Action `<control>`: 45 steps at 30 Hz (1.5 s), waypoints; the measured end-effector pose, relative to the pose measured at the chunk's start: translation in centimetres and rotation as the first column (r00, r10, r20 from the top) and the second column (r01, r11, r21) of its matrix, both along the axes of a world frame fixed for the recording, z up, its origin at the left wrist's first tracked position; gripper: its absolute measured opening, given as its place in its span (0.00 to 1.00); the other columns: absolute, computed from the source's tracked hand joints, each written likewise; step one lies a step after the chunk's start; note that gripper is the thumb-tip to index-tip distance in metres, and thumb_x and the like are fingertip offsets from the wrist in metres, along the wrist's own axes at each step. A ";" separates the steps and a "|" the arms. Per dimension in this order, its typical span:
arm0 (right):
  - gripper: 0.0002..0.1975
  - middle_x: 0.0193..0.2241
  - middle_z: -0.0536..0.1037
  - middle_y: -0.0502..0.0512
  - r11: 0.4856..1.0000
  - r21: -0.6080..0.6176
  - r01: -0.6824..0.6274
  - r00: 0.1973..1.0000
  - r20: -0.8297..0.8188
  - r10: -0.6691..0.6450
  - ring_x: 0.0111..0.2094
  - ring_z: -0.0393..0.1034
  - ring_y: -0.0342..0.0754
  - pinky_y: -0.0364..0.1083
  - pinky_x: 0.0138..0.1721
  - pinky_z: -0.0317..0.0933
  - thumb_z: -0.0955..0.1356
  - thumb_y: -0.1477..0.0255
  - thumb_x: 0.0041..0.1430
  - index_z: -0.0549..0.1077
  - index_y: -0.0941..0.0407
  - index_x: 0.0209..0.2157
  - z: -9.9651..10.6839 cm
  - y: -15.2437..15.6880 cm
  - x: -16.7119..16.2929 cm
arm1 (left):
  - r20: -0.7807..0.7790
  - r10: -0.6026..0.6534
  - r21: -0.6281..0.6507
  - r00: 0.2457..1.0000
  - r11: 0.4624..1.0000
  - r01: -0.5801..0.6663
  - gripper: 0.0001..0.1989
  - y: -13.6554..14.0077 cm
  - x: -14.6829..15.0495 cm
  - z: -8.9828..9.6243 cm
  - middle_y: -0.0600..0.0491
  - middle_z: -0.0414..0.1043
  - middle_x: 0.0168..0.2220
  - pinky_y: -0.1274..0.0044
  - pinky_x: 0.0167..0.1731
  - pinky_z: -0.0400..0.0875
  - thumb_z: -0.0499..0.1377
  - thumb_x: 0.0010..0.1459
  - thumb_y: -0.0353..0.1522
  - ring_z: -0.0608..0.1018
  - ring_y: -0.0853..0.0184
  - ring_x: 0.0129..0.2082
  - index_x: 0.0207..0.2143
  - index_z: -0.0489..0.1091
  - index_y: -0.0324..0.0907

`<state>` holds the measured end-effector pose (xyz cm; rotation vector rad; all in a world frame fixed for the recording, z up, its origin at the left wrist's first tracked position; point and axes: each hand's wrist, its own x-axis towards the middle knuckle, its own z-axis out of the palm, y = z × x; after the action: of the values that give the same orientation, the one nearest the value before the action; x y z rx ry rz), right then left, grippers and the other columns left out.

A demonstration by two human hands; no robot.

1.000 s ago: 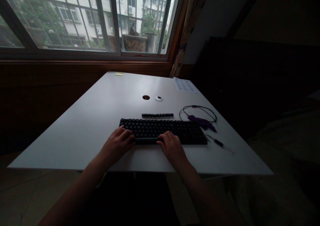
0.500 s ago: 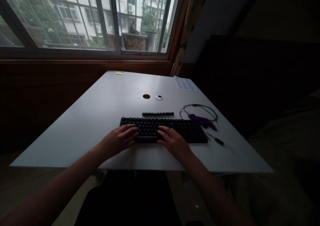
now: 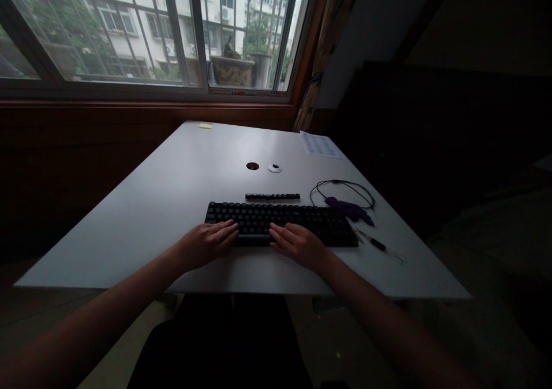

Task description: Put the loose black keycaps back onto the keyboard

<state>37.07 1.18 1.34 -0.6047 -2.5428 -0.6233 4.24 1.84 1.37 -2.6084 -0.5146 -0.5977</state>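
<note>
Presently both your hands sit at the near edge of the black keyboard [image 3: 280, 223], which lies across the middle of the white worktop [image 3: 172, 205], long side toward you, near the front edge. That placing looks like a matter of reach: both forearms come in from 6 o'clock and meet it without stretching.

Left hand [image 3: 207, 243]: palm down, fingers extended and loosely together, tips pointing toward 2 o'clock and resting on or just over the lower left keys. The grip is flat and relaxed, closed on nothing.

Right hand [image 3: 299, 244]: palm down, fingers slightly parted, tips pointing toward 10 o'clock onto the bottom row near the centre. Its grip is likewise spread and holds nothing. Whether any key is pressed down, you cannot tell in this dim light.

Around the keyboard:
- At 12 o'clock, just beyond its far edge and parallel to it, a short black strip [image 3: 272, 196], apart from the keyboard.
- Farther toward 12, a round cable hole [image 3: 252, 165] with its loose cap [image 3: 274, 168] just beside it.
- At 2 o'clock, a looped black cable [image 3: 342, 185] with a purple object [image 3: 348, 210] lying inside its near side.
- At 3 o'clock, off the keyboard's right end, a thin pen-like tool [image 3: 379, 246].
- Far right corner: a printed sheet [image 3: 319, 145]. Far edge by the window [image 3: 150, 33]: a yellow sticky note [image 3: 206, 126].
</note>
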 end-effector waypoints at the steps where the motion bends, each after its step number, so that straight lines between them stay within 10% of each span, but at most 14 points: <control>1: 0.13 0.49 0.82 0.62 1.000 -0.006 0.002 1.000 -0.005 -0.002 0.36 0.77 0.50 0.51 0.40 0.74 0.67 0.71 0.69 0.77 0.61 0.50 -0.1 0.0 0.0 | 0.012 0.003 -0.007 1.000 1.000 -0.002 0.15 -0.1 0.0 -0.1 0.41 0.78 0.53 0.67 0.47 0.81 0.55 0.67 0.25 0.82 0.57 0.51 0.55 0.71 0.34; 21: 0.07 0.45 0.81 0.58 0.979 -0.202 0.014 0.993 -0.110 -0.037 0.39 0.76 0.49 0.50 0.43 0.73 0.68 0.71 0.67 0.76 0.57 0.44 -0.2 0.0 -0.6 | 0.006 0.187 -0.182 0.982 0.966 -0.183 0.07 -2.0 1.1 0.1 0.44 0.77 0.44 0.66 0.51 0.79 0.54 0.68 0.26 0.77 0.56 0.55 0.41 0.72 0.37; 28: 0.07 0.45 0.81 0.58 0.943 -0.331 -0.035 0.967 -0.249 -0.051 0.42 0.76 0.50 0.51 0.47 0.72 0.69 0.70 0.66 0.75 0.55 0.45 -0.6 0.1 -0.5 | 0.152 0.342 -0.408 0.927 0.876 -0.256 0.01 -2.3 2.0 0.9 0.46 0.72 0.46 0.64 0.47 0.79 0.61 0.64 0.27 0.75 0.58 0.48 0.39 0.70 0.39; 45: 0.08 0.44 0.81 0.58 0.938 -0.346 -0.037 0.960 -0.273 -0.063 0.42 0.76 0.50 0.51 0.46 0.72 0.69 0.69 0.67 0.74 0.55 0.45 -0.8 0.0 -0.5 | -0.105 0.301 -0.236 0.948 0.919 -0.317 0.03 -2.4 2.4 2.2 0.47 0.73 0.40 0.65 0.45 0.71 0.65 0.61 0.29 0.69 0.55 0.45 0.36 0.74 0.38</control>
<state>36.57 1.22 0.59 -0.7701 -2.3896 -0.0739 6.65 -0.57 3.53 -2.6835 -1.0163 -0.3582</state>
